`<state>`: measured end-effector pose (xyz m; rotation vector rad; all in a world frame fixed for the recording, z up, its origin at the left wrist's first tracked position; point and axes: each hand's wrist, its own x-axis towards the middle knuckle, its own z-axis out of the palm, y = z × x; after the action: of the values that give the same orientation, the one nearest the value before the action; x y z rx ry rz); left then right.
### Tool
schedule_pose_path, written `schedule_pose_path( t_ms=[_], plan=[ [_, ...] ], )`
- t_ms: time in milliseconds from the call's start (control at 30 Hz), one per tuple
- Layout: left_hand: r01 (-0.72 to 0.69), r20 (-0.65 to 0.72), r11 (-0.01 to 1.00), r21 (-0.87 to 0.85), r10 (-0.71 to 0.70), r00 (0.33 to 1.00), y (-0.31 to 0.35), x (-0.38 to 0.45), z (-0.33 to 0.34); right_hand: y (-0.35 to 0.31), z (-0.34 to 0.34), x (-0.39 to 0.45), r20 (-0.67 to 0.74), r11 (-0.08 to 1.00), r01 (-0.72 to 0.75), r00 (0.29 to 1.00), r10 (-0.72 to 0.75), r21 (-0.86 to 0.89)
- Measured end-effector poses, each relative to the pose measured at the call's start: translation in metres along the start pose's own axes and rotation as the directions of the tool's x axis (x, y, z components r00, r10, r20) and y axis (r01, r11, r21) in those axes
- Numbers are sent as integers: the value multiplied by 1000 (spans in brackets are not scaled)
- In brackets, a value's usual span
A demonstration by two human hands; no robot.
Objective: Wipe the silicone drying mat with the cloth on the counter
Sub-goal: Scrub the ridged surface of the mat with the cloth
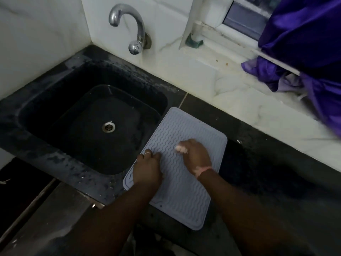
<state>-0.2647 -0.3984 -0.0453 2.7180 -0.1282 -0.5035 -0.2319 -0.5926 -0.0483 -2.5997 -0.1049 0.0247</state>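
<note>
Right hand (195, 154) bunches a small pale cloth (181, 149) mid-mat; left hand (147, 168), fingers flat, presses the grey mat's (184, 191) left edge.

1 mat (181, 169), 1 cloth (181, 149), 2 hands (147, 168) (196, 157)

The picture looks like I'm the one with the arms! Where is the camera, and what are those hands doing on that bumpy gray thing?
The camera sits on a person's head and looks down, so you see the arms as that person sees them. There is no machine, only two bare hands.

The bumpy gray thing is a mat for drying dishes. It lies on a dark counter, right beside a black sink with a shiny tap above it.

The left hand rests on the mat's edge, probably to keep it from sliding. The right hand grips a small pale cloth and presses it on the mat to wipe it. Purple fabric hangs by the window.
</note>
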Motion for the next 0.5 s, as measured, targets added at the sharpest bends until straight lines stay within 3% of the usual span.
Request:
schedule_pose_path(
  t_ms=[133,233,300,333,367,400,433,467,500],
  plan=[
    [-20,-22,998,-68,18,1000,-5,5,-1,-36,14,-43,227,974,227,949,-220,-5],
    [8,-9,997,-80,-9,1000,-4,12,-3,-38,-8,-34,339,972,-17,938,-66,235],
    [28,-58,988,-152,-37,998,3,19,-10,-31,-30,-18,358,872,-244,930,86,424],
    [42,-89,957,-288,-71,993,10,23,-14,-27,-39,-10,361,784,-328,921,143,527],
    [76,-61,859,-506,-123,991,18,26,-21,-23,-46,-4,380,645,-401,907,180,651],
    [153,61,656,-739,-162,985,28,28,-30,-21,-51,1,400,470,-447,894,202,761],
    [269,237,391,-880,-130,963,40,31,-38,-20,-52,5,419,340,-468,883,211,816],
    [378,376,169,-910,-46,925,51,33,-44,-18,-51,6,424,313,-476,878,222,822],
    [430,431,31,-902,18,902,60,35,-49,-16,-50,8,392,421,-456,890,234,784]
  ],
)
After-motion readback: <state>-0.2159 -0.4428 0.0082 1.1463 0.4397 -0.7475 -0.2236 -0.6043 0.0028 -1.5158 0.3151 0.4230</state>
